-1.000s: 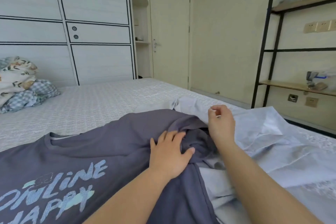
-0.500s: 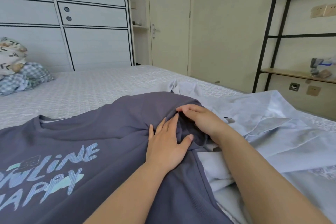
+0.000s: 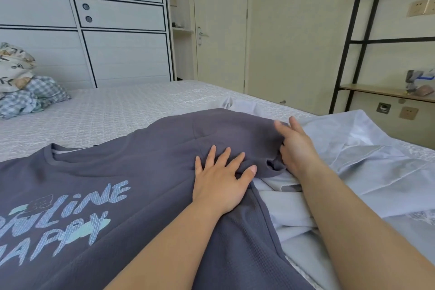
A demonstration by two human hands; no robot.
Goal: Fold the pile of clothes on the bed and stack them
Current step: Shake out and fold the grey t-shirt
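Observation:
A dark grey T-shirt (image 3: 131, 172) with pale blue lettering lies face up across the bed (image 3: 122, 110). My left hand (image 3: 221, 181) presses flat on it near the sleeve, fingers spread. My right hand (image 3: 296, 148) lies at the sleeve's edge with fingers straight, touching the grey fabric. Under the sleeve and to the right spreads a light blue shirt (image 3: 367, 162), rumpled.
A heap of checked and floral bedding (image 3: 26, 87) sits at the far left of the bed. White wardrobe doors (image 3: 113, 30) and a closed door (image 3: 221, 26) stand behind. A black-framed shelf unit (image 3: 353, 49) is against the right wall.
My right hand came down from a raised pinch onto the sleeve, then slid outward to the right, spreading the sleeve flatter. My left hand stayed pressed on the shirt.

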